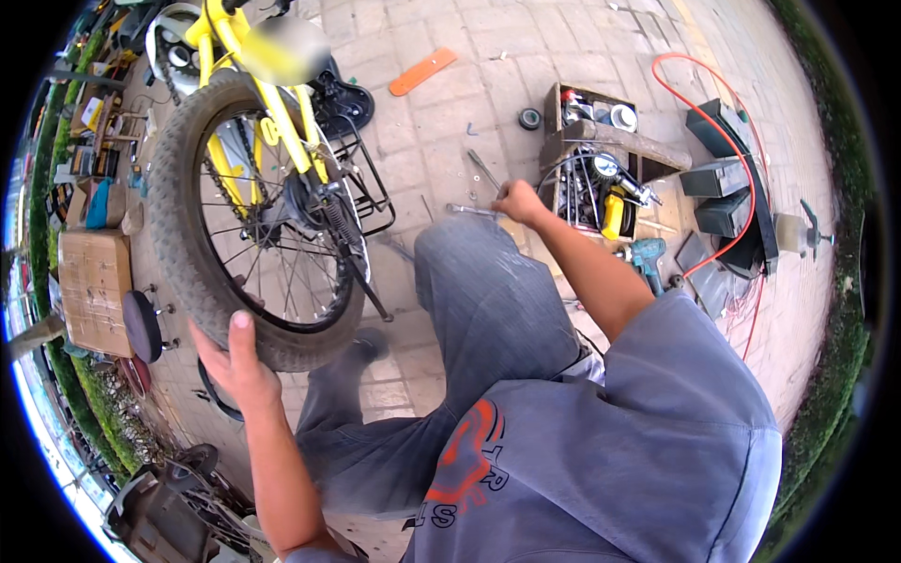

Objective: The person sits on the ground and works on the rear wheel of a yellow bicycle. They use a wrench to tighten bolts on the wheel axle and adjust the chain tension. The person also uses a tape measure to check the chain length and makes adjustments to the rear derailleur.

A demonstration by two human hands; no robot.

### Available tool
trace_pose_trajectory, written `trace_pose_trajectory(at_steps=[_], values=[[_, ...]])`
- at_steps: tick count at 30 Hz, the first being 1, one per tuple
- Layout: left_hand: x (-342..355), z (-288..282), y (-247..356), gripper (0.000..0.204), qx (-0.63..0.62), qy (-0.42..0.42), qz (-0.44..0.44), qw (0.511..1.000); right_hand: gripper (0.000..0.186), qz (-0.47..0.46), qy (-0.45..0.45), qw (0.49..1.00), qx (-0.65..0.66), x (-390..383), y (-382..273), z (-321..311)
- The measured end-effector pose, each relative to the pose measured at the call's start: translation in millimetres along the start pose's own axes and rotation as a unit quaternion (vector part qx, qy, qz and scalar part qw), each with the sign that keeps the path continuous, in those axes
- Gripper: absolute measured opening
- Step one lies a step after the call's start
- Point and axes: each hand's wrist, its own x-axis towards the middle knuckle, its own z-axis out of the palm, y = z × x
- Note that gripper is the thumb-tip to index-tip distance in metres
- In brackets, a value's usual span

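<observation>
My left hand (239, 357) grips the fat knobby tyre (174, 216) of a yellow bicycle (287, 122), thumb on the near sidewall. The wheel's spokes, chain and black kickstand show, with a black rear rack beside them. My right hand (516, 202) is beside my bent knee with closed fingers; what they hold, if anything, is too small to make out. A thin screwdriver or similar tool (483, 167) lies just beyond that hand, and a silver wrench (466, 208) is next to the knee.
A wooden toolbox (563, 141) with hammer and gauge sits right, near a teal drill (648, 261), grey batteries (713, 183) and red hose (694, 58). An orange strip (422, 71) lies on the paving. A cardboard box (94, 281) and black round stool (141, 324) are left.
</observation>
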Motion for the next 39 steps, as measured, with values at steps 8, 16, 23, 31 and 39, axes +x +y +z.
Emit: trace_pose_trajectory(at_steps=[8, 16, 23, 31, 39], values=[[4, 0, -8, 0.058, 0.03, -0.004, 0.02, 0.999, 0.032, 0.041, -0.206, 0.975, -0.074, -49, 45, 78], [9, -6, -6, 0.063, 0.04, -0.005, 0.031, 0.999, 0.029, -0.127, -0.112, 0.983, 0.071, -59, 129, 137], [9, 0, -6, 0.068, 0.032, -0.022, 0.032, 0.999, 0.029, 0.006, -0.269, 0.956, -0.114, -64, 91, 94], [-10, -4, -13, 0.082, 0.038, -0.019, 0.016, 0.999, 0.029, -0.163, -0.342, 0.91, -0.167, -45, 30, 106], [-9, -7, -14, 0.086, 0.066, -0.004, 0.009, 0.998, 0.028, -0.263, -0.311, 0.879, -0.246, -5, -84, 164]])
